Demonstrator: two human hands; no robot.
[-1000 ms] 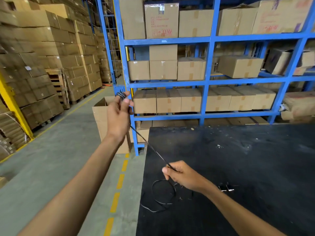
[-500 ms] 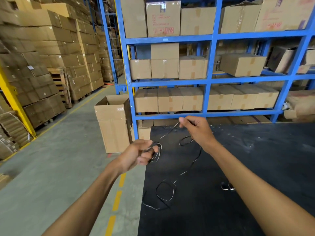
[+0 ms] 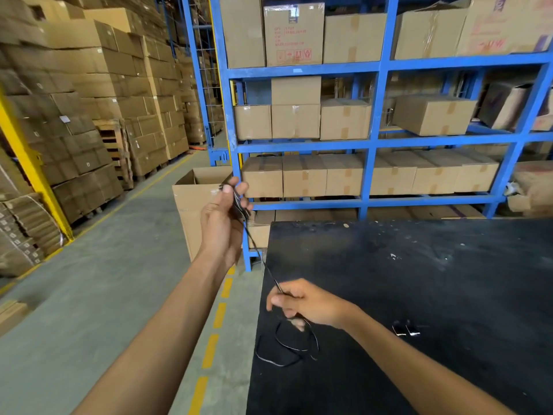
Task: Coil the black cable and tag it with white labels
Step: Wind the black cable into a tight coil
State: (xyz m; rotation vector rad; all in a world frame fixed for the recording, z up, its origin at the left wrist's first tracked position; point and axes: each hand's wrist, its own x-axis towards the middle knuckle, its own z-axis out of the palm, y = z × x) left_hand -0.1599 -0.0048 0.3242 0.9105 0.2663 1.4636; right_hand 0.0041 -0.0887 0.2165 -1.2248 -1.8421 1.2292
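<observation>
Fingers (image 3: pixel 239 190) of the left hand (image 3: pixel 223 218) are curled round a small bundle of black cable (image 3: pixel 260 259), thumb pressed on top; the hand is raised, palm inward, out past the desk's far left corner. One taut strand runs down from it to the right hand (image 3: pixel 305 304), which hovers low over the desk (image 3: pixel 419 280) near its left edge and pinches the strand between thumb and forefinger, the other fingers loosely bent. Below that hand two or three slack loops lie on the desk by the left edge. Two small pale pieces (image 3: pixel 405 330), too blurred to identify, lie right of the forearm. One open carton (image 3: pixel 194 205) stands on the floor.
</observation>
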